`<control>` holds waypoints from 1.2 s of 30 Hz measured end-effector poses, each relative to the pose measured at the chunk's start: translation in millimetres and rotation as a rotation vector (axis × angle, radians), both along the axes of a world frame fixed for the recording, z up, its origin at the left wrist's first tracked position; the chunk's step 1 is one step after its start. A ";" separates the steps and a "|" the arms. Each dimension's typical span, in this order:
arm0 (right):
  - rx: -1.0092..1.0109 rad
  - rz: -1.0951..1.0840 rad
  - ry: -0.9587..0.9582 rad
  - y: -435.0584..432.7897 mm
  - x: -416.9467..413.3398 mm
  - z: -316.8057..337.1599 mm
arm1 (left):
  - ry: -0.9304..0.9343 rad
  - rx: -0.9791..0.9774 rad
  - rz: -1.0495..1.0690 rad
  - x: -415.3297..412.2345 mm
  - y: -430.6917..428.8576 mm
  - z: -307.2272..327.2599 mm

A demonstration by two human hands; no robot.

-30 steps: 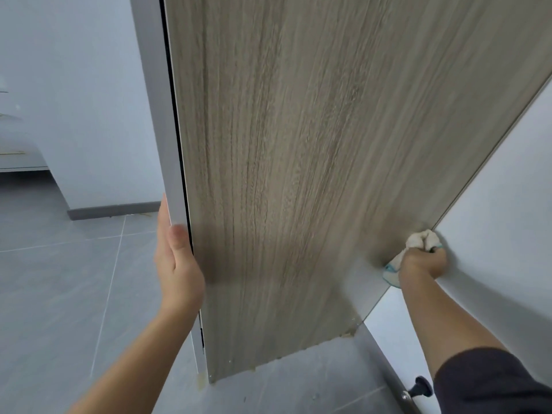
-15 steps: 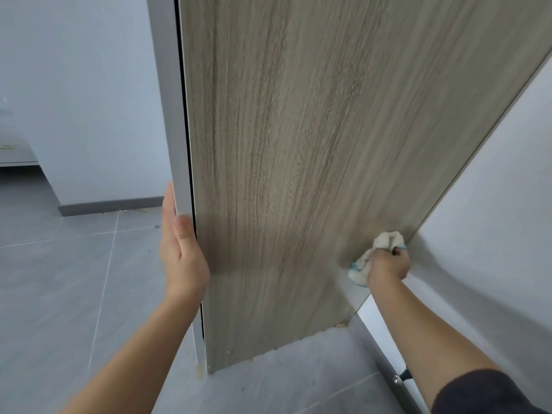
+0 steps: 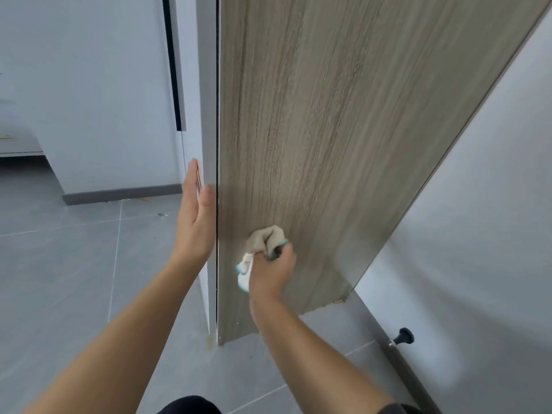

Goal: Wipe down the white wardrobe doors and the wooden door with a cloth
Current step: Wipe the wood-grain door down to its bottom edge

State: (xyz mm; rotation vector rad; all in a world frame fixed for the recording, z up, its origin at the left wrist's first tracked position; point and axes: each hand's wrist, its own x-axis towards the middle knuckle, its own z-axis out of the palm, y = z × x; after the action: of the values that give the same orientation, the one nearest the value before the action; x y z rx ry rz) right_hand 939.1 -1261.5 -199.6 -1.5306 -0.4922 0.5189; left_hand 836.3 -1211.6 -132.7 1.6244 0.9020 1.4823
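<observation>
Right hand clamps the bunched cloth against the lower door; left hand, fingers flat and together, braces its edge.

Floor, walls and a door stopper

Grey floor tiles fill the 7 o'clock area. A white wall stands at 3 o'clock, a dark door stopper at its foot near 5 o'clock. A grey baseboard runs at 9 o'clock.

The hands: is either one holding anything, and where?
The right hand grips a bunched cloth by its middle. The left hand steadies the wooden door by its edge.
</observation>
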 end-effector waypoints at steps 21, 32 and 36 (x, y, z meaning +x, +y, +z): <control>-0.036 -0.052 -0.182 13.5 95.0 -13.2 | -0.175 -0.120 0.202 30.9 -9.2 -35.2; -0.028 -0.364 0.126 28.1 249.2 -12.5 | -0.211 0.009 0.376 42.6 -6.3 -38.9; -0.069 -0.380 0.158 28.6 287.3 -29.8 | -0.198 0.006 0.396 46.1 -9.1 -41.8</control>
State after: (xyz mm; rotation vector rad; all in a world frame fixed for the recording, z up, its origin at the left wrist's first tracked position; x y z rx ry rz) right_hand 1226.4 -1233.0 -229.4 -1.5862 -0.0570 0.3590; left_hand 882.3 -1220.7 -174.5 1.3219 1.1502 1.8766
